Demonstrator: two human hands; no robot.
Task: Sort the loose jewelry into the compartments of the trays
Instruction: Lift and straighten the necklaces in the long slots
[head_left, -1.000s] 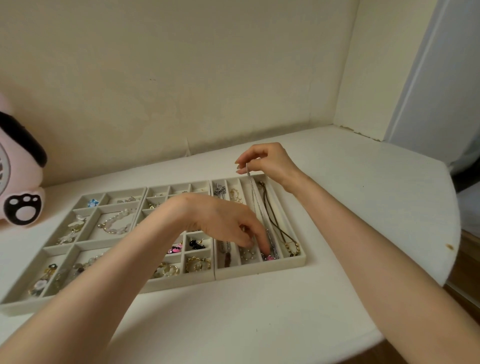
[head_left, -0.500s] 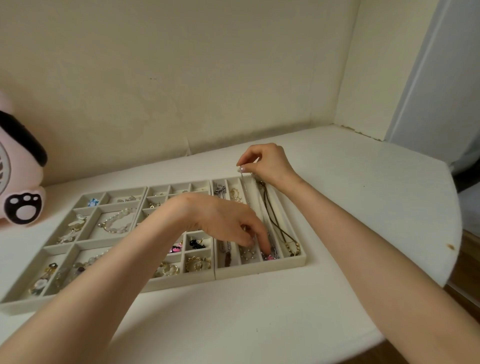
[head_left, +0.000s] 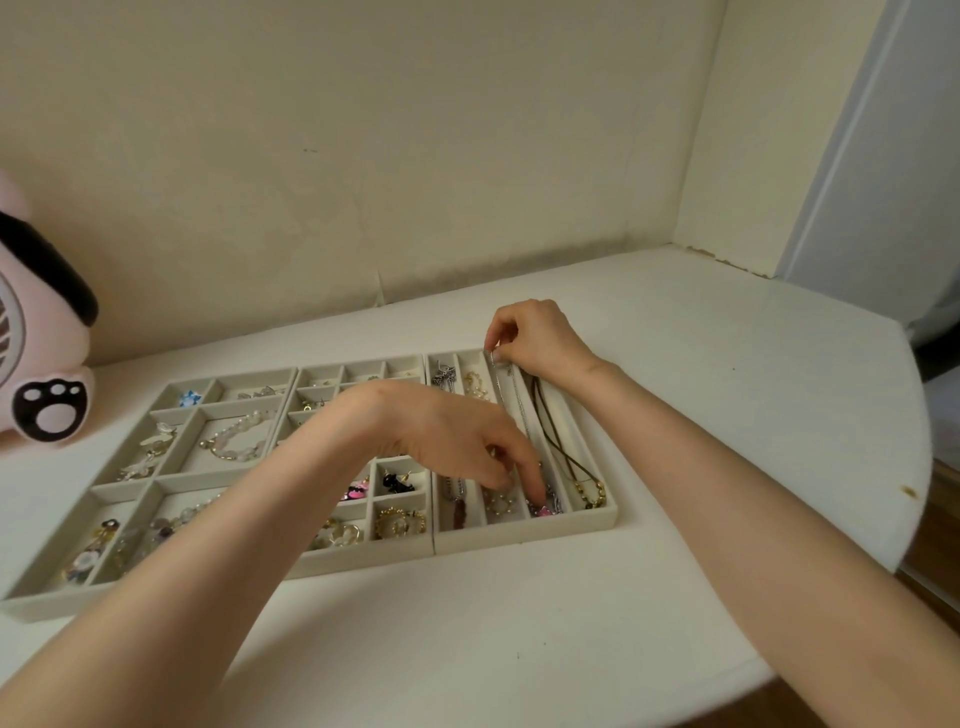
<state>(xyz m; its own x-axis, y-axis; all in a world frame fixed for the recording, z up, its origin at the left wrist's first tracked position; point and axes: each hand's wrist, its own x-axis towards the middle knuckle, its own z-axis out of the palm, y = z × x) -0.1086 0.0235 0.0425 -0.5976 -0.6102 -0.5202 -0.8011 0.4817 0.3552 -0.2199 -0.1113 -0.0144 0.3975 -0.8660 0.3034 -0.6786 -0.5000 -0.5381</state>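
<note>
Three beige trays lie side by side on the white table: a left tray (head_left: 156, 483), a middle tray (head_left: 363, 558) and a right tray (head_left: 524, 538) with long narrow compartments. A thin silver chain necklace (head_left: 514, 395) runs down the third long compartment. My right hand (head_left: 535, 340) pinches its far end at the tray's back edge. My left hand (head_left: 457, 441) reaches across, its forefinger pressing the chain's near end by a pink pendant (head_left: 543, 511). A brown cord necklace (head_left: 556, 436) lies in the rightmost compartment.
A pink plush toy (head_left: 41, 374) stands at the far left beside the trays. The wall runs close behind the trays. The table's rounded edge (head_left: 914, 493) lies to the right. Other compartments hold pearl bracelets, earrings and rings.
My right hand has lowered the chain's far end from above the tray down to its back edge. My left hand has stayed at the near end.
</note>
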